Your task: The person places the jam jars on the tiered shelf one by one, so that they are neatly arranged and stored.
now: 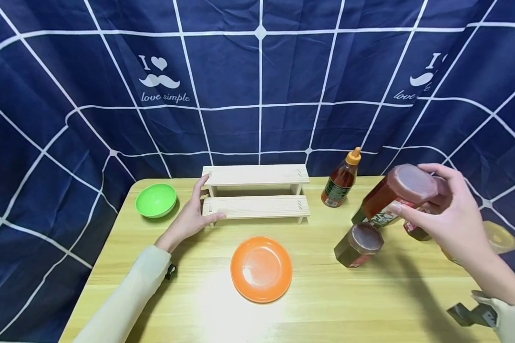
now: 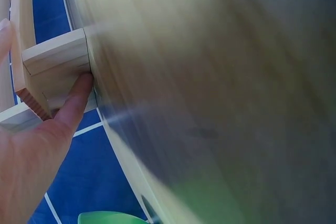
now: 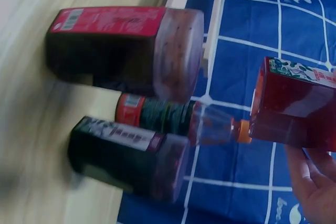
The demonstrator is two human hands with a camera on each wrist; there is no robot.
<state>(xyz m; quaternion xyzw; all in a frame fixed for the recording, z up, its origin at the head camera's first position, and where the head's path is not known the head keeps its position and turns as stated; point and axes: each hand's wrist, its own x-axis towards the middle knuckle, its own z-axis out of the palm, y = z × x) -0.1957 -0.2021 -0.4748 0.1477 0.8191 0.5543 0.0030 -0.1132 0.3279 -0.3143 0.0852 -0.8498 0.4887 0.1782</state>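
My right hand (image 1: 448, 214) grips a jar with a red-brown lid (image 1: 396, 190) and holds it tilted above the table's right side; in the right wrist view this red jar (image 3: 294, 103) shows above my fingers (image 3: 315, 182). Below it stand a dark jar (image 1: 359, 245) and another jar (image 1: 416, 232), partly hidden behind my hand. My left hand (image 1: 195, 209) rests with straight fingers against the left end of a two-step wooden shelf (image 1: 257, 193). The left wrist view shows my thumb (image 2: 76, 98) touching the shelf's wood (image 2: 55, 59).
A squeeze bottle with an orange cap (image 1: 341, 181) stands right of the shelf. An orange plate (image 1: 262, 269) lies mid-table and a green bowl (image 1: 156, 200) sits at the back left. A yellowish hexagonal object (image 1: 499, 237) lies at the right edge. A blue checked cloth hangs behind the wooden table (image 1: 347, 305).
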